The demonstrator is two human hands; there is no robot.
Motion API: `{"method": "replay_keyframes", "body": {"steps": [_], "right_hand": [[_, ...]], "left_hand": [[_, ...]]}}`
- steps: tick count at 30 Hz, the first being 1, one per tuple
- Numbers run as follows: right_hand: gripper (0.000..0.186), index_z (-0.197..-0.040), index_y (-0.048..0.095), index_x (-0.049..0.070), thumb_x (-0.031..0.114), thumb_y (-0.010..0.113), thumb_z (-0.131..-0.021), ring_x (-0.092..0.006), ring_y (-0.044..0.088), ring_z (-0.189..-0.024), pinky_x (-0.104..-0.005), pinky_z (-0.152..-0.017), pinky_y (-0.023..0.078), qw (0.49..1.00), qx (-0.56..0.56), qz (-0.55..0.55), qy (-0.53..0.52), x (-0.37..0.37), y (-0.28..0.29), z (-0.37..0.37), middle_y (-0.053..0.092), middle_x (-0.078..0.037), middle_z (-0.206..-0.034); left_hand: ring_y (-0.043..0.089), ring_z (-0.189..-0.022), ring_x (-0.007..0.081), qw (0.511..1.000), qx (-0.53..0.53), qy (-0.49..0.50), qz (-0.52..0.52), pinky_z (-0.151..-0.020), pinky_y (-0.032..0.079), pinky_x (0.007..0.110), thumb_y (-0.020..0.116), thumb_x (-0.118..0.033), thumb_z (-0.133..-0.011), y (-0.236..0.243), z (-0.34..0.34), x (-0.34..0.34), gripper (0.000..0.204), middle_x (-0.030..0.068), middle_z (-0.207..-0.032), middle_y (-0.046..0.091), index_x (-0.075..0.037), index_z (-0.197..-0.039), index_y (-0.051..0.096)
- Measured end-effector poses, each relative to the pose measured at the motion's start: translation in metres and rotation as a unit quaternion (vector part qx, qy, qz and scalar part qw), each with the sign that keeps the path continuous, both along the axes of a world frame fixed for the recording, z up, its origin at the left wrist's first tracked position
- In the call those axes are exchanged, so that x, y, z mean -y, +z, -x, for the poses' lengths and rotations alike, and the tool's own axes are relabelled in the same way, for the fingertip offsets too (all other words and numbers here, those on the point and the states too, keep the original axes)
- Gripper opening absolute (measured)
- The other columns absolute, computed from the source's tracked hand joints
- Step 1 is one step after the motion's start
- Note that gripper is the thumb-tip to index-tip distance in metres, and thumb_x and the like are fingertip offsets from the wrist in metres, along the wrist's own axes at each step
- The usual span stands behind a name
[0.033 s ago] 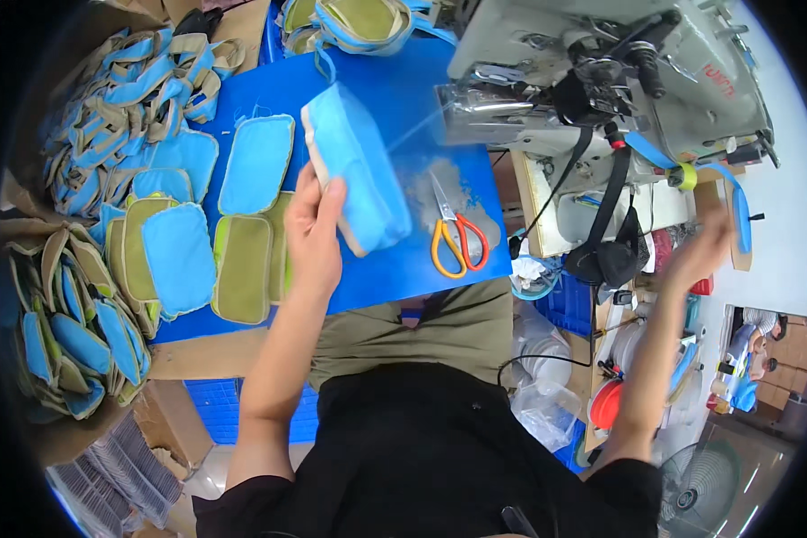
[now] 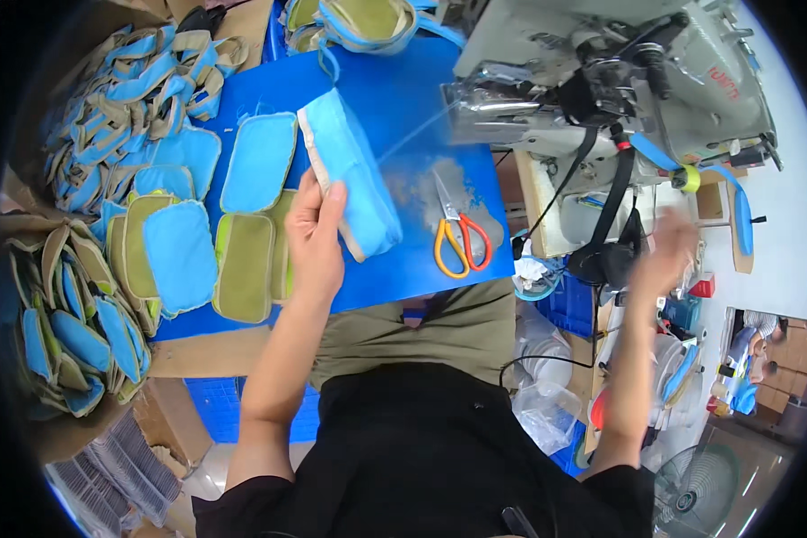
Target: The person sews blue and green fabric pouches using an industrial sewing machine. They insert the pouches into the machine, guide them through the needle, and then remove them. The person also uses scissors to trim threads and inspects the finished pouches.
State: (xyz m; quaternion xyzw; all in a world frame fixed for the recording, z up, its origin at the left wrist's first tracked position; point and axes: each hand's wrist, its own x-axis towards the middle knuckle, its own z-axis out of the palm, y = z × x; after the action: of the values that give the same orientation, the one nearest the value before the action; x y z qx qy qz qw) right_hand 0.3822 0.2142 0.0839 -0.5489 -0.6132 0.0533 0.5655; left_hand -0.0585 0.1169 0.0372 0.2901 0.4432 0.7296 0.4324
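My left hand [image 2: 318, 229] is closed on the near left edge of a box-shaped blue fabric pouch [image 2: 354, 175] with pale trim along one side. The pouch is tilted above the blue table, and a thread stretches from it toward the sewing machine [image 2: 592, 81]. Well off to the right, my right hand [image 2: 668, 251] is raised below the machine's blue strap [image 2: 731, 184] and apart from the pouch. Motion smears its fingers, so what it holds, if anything, is unclear. Scissors [image 2: 457, 233] with one orange and one red handle lie on the table to the right of the pouch.
Flat blue panels [image 2: 258, 166] and olive panels [image 2: 245, 269] lie left of the pouch. Beyond them are a heap of blue-and-beige strips [image 2: 134, 99] and a box of sewn pieces [image 2: 81, 332]. Grey lint [image 2: 421, 193] surrounds the scissors. A fan [image 2: 690, 498] stands at lower right.
My right hand has swung left and slightly down, away from the blue strap. The pouch in my left hand has shifted and turned slightly.
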Motion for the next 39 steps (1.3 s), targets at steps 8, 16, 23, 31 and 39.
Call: {"method": "replay_keyframes", "body": {"steps": [8,16,23,31,39], "right_hand": [[0.06,-0.133,0.055,0.001,0.011,0.083,-0.082,-0.0282,0.067,-0.079,-0.0379,-0.074,0.056,0.864,0.259,0.342,0.264,0.058,-0.11,0.164,0.065,-0.015,-0.101],[0.082,-0.155,0.04,0.004,0.008,0.081,-0.084,-0.0059,0.054,-0.07,-0.024,-0.068,0.044,0.711,-0.177,0.528,0.429,0.081,-0.064,0.166,0.057,0.004,-0.076],[0.057,-0.133,0.056,0.009,0.019,0.085,-0.086,-0.0031,0.042,-0.069,-0.0234,-0.062,0.034,0.82,-0.087,0.351,0.445,0.087,-0.02,0.215,0.047,0.007,-0.075],[0.056,-0.126,0.057,0.005,0.031,0.085,-0.085,-0.0296,0.068,-0.069,-0.0398,-0.067,0.053,0.89,0.112,0.364,0.252,0.08,-0.062,0.185,0.069,-0.015,-0.079],[0.052,-0.133,0.057,0.005,0.014,0.078,-0.085,-0.0383,0.066,-0.105,-0.0443,-0.09,0.054,0.908,0.164,0.289,0.254,0.076,-0.111,0.15,0.063,-0.018,-0.118]], "left_hand": [[0.056,-0.112,0.01,0.999,0.029,-0.01,-0.018,-0.096,0.045,0.028,0.058,-0.014,-0.105,0.002,-0.003,0.011,0.027,0.0055,-0.132,0.061,0.005,-0.121,0.069],[0.058,-0.106,0.0081,0.997,0.063,-0.009,-0.031,-0.091,0.047,0.025,0.058,-0.015,-0.105,0.005,-0.003,0.011,0.027,0.0049,-0.129,0.063,0.004,-0.121,0.069],[0.067,-0.101,0.0135,0.996,0.067,-0.051,-0.014,-0.088,0.055,0.03,0.059,-0.021,-0.103,0.01,-0.005,0.008,0.042,0.01,-0.114,0.07,0.004,-0.136,0.059],[0.067,-0.114,0.0331,0.891,0.45,-0.044,0.05,-0.102,0.053,0.045,0.048,-0.031,-0.104,0.068,0.051,0.044,0.047,0.0195,-0.127,0.067,0.001,-0.136,0.059],[0.062,-0.121,0.0331,0.881,0.461,-0.099,-0.04,-0.106,0.05,0.047,0.047,-0.031,-0.105,0.062,0.053,0.081,0.048,0.0197,-0.134,0.062,0.001,-0.14,0.056]]}}
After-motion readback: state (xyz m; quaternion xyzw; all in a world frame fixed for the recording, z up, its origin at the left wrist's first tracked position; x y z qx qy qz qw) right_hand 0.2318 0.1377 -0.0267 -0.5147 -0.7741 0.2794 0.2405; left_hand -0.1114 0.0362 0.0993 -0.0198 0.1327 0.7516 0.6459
